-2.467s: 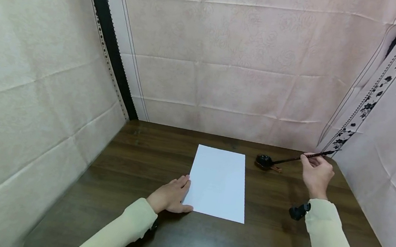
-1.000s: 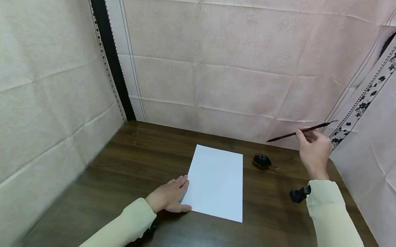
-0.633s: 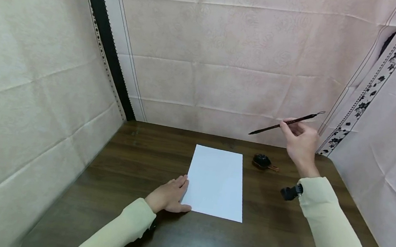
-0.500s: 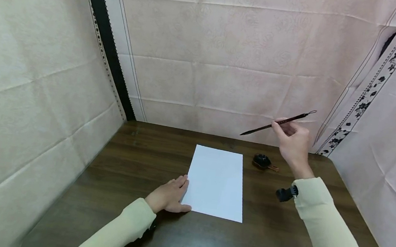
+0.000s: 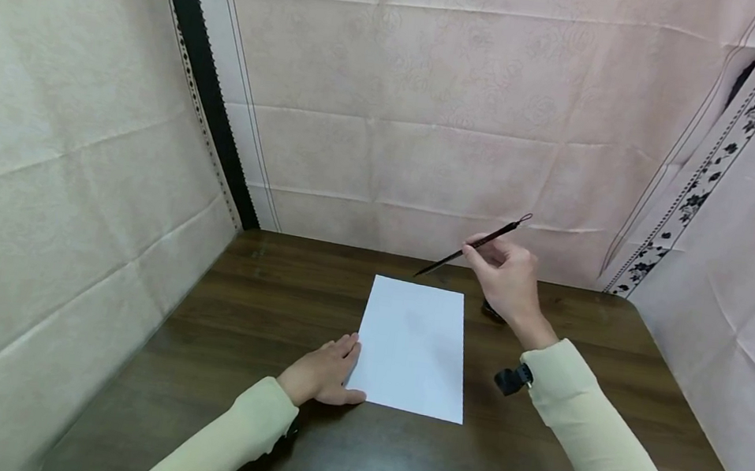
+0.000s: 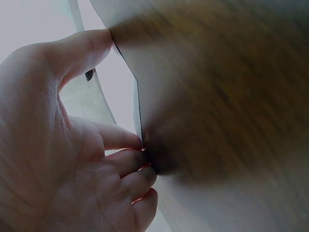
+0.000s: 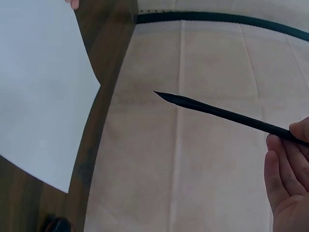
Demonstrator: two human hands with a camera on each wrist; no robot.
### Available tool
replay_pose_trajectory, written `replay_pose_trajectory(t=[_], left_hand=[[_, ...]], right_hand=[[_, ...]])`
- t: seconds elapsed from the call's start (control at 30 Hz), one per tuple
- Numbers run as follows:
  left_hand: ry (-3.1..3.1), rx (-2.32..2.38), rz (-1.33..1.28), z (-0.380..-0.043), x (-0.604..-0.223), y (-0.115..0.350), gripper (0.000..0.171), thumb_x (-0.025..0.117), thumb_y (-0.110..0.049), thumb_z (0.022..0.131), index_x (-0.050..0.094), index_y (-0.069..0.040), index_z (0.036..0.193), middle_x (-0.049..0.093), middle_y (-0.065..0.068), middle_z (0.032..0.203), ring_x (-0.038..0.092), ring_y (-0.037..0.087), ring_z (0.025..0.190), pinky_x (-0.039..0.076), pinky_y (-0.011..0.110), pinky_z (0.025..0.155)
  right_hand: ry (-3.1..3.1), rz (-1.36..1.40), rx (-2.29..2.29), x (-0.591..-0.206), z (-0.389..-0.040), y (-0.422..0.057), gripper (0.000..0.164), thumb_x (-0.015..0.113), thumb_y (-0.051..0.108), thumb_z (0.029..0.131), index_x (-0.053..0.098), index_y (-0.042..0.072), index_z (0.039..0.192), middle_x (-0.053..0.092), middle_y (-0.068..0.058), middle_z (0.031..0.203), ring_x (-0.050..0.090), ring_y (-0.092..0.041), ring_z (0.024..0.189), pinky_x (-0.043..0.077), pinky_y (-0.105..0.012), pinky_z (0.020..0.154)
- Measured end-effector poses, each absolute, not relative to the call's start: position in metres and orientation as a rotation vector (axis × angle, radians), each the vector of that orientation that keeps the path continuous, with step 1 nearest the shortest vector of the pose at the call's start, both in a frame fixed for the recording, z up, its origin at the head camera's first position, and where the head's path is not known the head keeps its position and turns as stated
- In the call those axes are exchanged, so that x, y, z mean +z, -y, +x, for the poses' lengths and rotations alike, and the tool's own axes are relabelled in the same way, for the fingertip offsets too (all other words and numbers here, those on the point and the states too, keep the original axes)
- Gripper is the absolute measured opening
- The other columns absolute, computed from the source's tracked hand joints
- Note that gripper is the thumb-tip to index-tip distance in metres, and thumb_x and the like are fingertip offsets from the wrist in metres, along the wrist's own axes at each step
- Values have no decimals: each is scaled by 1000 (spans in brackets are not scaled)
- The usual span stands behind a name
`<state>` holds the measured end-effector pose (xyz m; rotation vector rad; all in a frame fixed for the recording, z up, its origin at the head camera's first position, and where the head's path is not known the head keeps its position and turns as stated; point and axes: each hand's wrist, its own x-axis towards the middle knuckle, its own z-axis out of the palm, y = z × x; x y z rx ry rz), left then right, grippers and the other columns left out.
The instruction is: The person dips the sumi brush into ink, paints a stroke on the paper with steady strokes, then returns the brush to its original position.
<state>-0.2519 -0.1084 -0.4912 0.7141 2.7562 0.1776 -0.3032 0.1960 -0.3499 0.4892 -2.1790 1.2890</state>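
A calligraphy brush (image 5: 501,233) with a dark pointed tip and a hanging loop is pinched between the thumb and fingers of my right hand (image 5: 505,284). It slants down to the left, its tip near the far edge of a blank white sheet of paper (image 5: 414,348). In the right wrist view the black bristles of the brush (image 7: 193,104) come to a fine point. My left hand (image 5: 324,372) rests at the sheet's lower left corner, fingers straight and thumb on the near edge. Beneath my right hand, a small black ink dish (image 5: 491,312) is mostly hidden.
The dark wooden table (image 5: 202,371) carries the sheet and the dish. Pale cloth hangs behind as a back wall (image 5: 436,116), with more cloth on the left (image 5: 69,187) and right sides (image 5: 753,317).
My right hand has lifted the brush off the ink dish, turned its tip left and carried it leftward, then lower toward the paper's far edge. My left hand stays in place.
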Motion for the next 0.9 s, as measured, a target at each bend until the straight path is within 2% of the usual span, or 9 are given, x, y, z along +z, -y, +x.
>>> replay_pose_trajectory(t=[0.23, 0.4, 0.67, 0.9], left_hand=[[-2761, 171, 704, -253, -491, 108, 95, 66, -58, 98, 31, 2, 164, 23, 17, 176, 25, 29, 164, 26, 45, 133], [-2766, 171, 693, -252, -492, 107, 95, 66, -58, 98, 32, 2, 163, 24, 17, 176, 25, 29, 164, 27, 45, 133], [-2767, 173, 691, -251, -492, 107, 96, 67, -58, 97, 33, 2, 163, 24, 17, 176, 25, 29, 164, 27, 45, 133], [-2769, 185, 676, -251, -491, 107, 96, 68, -58, 96, 33, 1, 163, 24, 16, 176, 25, 29, 164, 27, 45, 133]], right_hand=[[2260, 544, 1254, -361, -302, -177, 14, 74, 17, 100, 79, 7, 109, 82, -10, 101, 79, -20, 91, 58, -12, 79], [2321, 549, 1229, -373, -303, -168, 11, 75, 17, 100, 79, 9, 107, 82, -8, 100, 79, -21, 90, 60, -20, 78], [2351, 574, 1274, -391, -304, -158, 8, 75, 12, 99, 78, 9, 105, 81, -10, 102, 80, -25, 92, 66, -43, 84], [2385, 562, 1266, -405, -304, -152, 8, 75, 13, 99, 78, 10, 106, 81, -10, 104, 79, -27, 97, 65, -47, 88]])
